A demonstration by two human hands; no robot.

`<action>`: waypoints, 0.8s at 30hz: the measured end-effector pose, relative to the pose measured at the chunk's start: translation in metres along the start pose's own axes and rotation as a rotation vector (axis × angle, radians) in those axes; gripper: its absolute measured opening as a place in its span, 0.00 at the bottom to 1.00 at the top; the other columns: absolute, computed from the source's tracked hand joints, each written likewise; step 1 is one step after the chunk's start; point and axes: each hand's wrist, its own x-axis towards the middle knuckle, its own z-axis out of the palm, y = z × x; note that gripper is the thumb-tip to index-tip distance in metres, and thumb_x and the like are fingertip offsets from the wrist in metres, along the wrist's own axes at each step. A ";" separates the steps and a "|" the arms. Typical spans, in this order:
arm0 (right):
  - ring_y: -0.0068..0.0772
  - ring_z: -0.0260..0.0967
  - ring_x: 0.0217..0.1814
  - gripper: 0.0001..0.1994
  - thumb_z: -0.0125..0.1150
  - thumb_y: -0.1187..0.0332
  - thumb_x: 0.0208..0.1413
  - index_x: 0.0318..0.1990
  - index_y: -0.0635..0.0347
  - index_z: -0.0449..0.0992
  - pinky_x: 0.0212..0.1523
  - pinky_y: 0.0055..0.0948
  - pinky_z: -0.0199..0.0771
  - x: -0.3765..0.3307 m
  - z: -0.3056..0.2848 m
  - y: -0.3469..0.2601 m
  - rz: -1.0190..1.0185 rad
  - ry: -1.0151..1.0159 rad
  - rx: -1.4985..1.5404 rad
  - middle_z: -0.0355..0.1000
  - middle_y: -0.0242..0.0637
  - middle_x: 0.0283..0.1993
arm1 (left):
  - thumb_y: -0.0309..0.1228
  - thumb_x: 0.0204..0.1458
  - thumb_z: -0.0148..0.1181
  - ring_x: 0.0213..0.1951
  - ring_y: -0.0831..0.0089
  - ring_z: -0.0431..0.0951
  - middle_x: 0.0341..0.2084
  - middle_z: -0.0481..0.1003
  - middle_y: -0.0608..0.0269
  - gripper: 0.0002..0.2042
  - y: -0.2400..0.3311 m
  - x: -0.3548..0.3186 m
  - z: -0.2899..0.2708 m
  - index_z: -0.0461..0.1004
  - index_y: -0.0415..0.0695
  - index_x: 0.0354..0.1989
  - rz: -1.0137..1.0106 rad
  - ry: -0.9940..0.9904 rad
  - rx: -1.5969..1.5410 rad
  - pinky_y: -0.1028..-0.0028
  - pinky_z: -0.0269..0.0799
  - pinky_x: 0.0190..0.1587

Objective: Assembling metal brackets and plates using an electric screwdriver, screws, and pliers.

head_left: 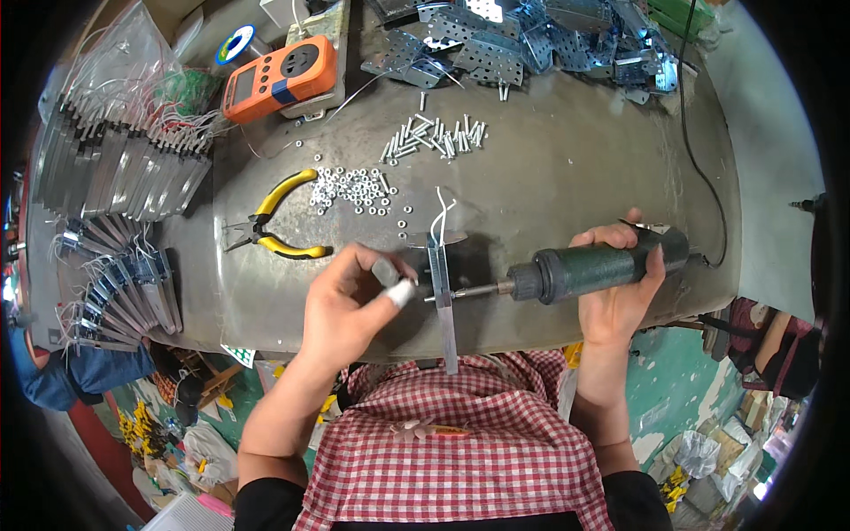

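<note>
My right hand (611, 292) is wrapped round a dark green power screwdriver (584, 273), which lies almost level and points left. Its bit (478, 290) reaches a narrow grey metal strip part (445, 319) with white wires (442, 208) at its far end. On the strip's left side a screw tip (431, 299) sticks out. Just left of it, my left hand (347, 305) has thumb and forefinger curled together, with grey and white covers on the fingertips. A tiny pale thing shows at those fingertips, too small to name.
Yellow-handled pliers (261, 221) lie spread beside loose nuts (350, 188). Behind are screws (434, 137) and a heap of perforated metal brackets (496, 49). An orange meter (283, 78) stands at far left, near stacked wired strips (133, 168). A black cord (689, 142) runs along the right.
</note>
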 end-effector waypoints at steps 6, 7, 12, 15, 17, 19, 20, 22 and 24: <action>0.27 0.60 0.41 0.20 0.57 0.62 0.49 0.49 0.57 0.63 0.54 0.39 0.54 -0.001 0.000 -0.002 0.013 -0.003 -0.009 0.63 0.29 0.33 | 0.19 0.44 0.58 0.40 0.76 0.70 0.34 0.72 0.62 0.10 0.003 -0.013 0.013 0.64 0.42 0.32 -0.076 -0.084 -0.730 0.74 0.65 0.46; 0.27 0.60 0.41 0.20 0.57 0.62 0.49 0.49 0.57 0.63 0.54 0.38 0.54 -0.001 0.000 -0.002 0.015 -0.014 -0.005 0.63 0.29 0.33 | 0.19 0.44 0.58 0.40 0.76 0.70 0.34 0.72 0.62 0.10 0.003 -0.012 0.014 0.64 0.42 0.32 -0.073 -0.085 -0.731 0.74 0.65 0.46; 0.27 0.60 0.41 0.18 0.57 0.63 0.49 0.47 0.56 0.63 0.54 0.38 0.55 -0.001 0.003 -0.002 -0.004 -0.016 -0.008 0.63 0.29 0.33 | 0.19 0.45 0.58 0.39 0.76 0.70 0.34 0.71 0.62 0.10 0.003 -0.012 0.016 0.63 0.42 0.32 -0.075 -0.075 -0.753 0.74 0.65 0.46; 0.27 0.60 0.40 0.18 0.57 0.63 0.48 0.47 0.56 0.63 0.53 0.39 0.55 -0.002 0.003 -0.002 -0.008 0.004 -0.005 0.63 0.29 0.32 | 0.19 0.45 0.58 0.39 0.76 0.70 0.34 0.71 0.62 0.10 0.005 -0.011 0.019 0.63 0.43 0.32 -0.124 -0.107 -0.842 0.74 0.64 0.46; 0.27 0.60 0.40 0.18 0.57 0.64 0.48 0.47 0.57 0.63 0.53 0.39 0.55 -0.002 0.003 -0.003 0.000 0.014 -0.004 0.62 0.29 0.32 | 0.21 0.46 0.58 0.39 0.77 0.70 0.34 0.71 0.64 0.09 0.003 -0.009 0.017 0.63 0.42 0.32 -0.107 -0.152 -0.839 0.75 0.65 0.45; 0.28 0.59 0.40 0.19 0.57 0.64 0.48 0.47 0.56 0.63 0.53 0.39 0.54 -0.004 0.004 -0.003 0.018 0.019 0.016 0.61 0.29 0.33 | 0.22 0.47 0.58 0.39 0.79 0.70 0.34 0.71 0.65 0.08 0.006 -0.008 0.008 0.64 0.41 0.32 -0.085 -0.190 -0.836 0.75 0.65 0.44; 0.28 0.59 0.40 0.19 0.57 0.64 0.48 0.47 0.56 0.63 0.53 0.39 0.54 -0.004 0.006 -0.004 0.026 0.011 0.012 0.61 0.29 0.33 | 0.23 0.47 0.57 0.38 0.75 0.71 0.33 0.71 0.63 0.08 0.013 -0.007 0.000 0.64 0.40 0.32 -0.136 -0.254 -0.501 0.74 0.67 0.41; 0.28 0.59 0.40 0.19 0.58 0.64 0.48 0.47 0.56 0.63 0.53 0.40 0.54 -0.004 0.010 -0.005 0.013 0.027 -0.051 0.60 0.29 0.33 | 0.24 0.46 0.57 0.37 0.72 0.72 0.33 0.71 0.61 0.08 0.031 -0.005 -0.006 0.65 0.39 0.32 -0.181 -0.294 -0.171 0.72 0.68 0.39; 0.27 0.58 0.40 0.20 0.58 0.63 0.47 0.47 0.55 0.62 0.52 0.39 0.55 -0.003 0.009 -0.005 0.030 0.018 -0.046 0.59 0.28 0.32 | 0.24 0.44 0.56 0.36 0.59 0.72 0.31 0.71 0.54 0.09 0.049 -0.002 -0.008 0.65 0.38 0.32 0.332 -0.277 0.488 0.66 0.69 0.35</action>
